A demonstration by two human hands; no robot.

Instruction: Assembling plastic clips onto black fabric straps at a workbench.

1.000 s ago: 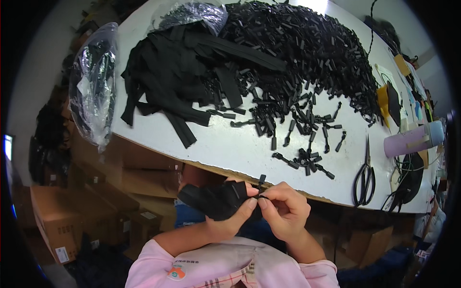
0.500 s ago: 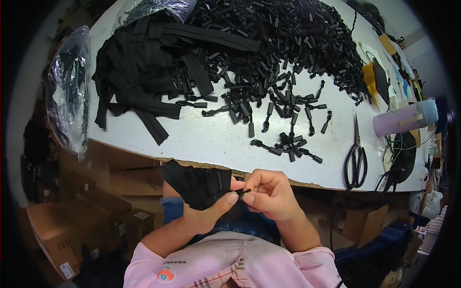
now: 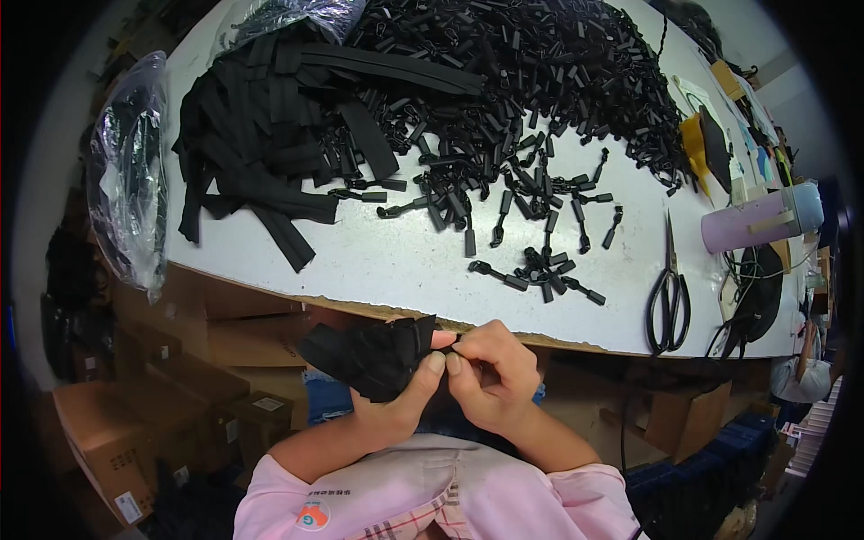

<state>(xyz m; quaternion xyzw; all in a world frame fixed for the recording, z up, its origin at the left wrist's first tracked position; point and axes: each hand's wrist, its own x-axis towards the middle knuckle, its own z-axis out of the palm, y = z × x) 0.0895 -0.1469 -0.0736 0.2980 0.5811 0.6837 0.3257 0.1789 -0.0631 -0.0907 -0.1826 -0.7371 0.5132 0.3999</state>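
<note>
My left hand [image 3: 402, 396] is closed around a folded bunch of black zipper tape [image 3: 364, 355], held just off the table's near edge. Its thumb and forefinger tips meet those of my right hand [image 3: 495, 378]. That hand is closed in a pinch, with a small dark piece between the fingertips at the tape's end; the fingers mostly hide it. On the table ahead lie loose black zipper sliders with long pulls [image 3: 544, 270], with a large heap of them [image 3: 558, 63] farther back. More black zipper strips [image 3: 243, 135] are piled at the left.
Black-handled scissors [image 3: 667, 306] lie on the white table [image 3: 405, 270] at the right, near a lilac bottle [image 3: 747, 225] on its side and some cables. Clear plastic bags [image 3: 130, 171] sit at the left edge. Cardboard boxes [image 3: 117, 441] stand below the table.
Both hands have drawn closer together, fingertips now touching. The right hand has shifted slightly left and its fingers have curled in more. The tape bunch has tilted and dropped a little.
</note>
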